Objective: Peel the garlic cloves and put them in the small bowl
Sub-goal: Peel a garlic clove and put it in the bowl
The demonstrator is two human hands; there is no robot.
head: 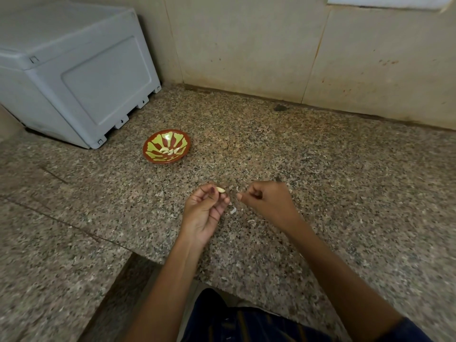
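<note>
The left hand [206, 211] pinches a pale garlic clove [220, 190] at its fingertips, palm turned up, above the speckled granite counter [320, 169]. The right hand [267, 201] is curled — thumb and forefinger nip a small white scrap of peel [238, 198]. More peel scraps [233, 210] lie on the counter just below the hands. The small bowl [166, 146] — red with a yellow-green pattern — sits further back to the left, holding several peeled cloves [169, 151]. A grey plastic box [74, 70] stands behind it.

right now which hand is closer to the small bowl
Left. The left hand, pinching a garlic clove, sits just below-right of the small bowl; the right hand is farther right.
</note>
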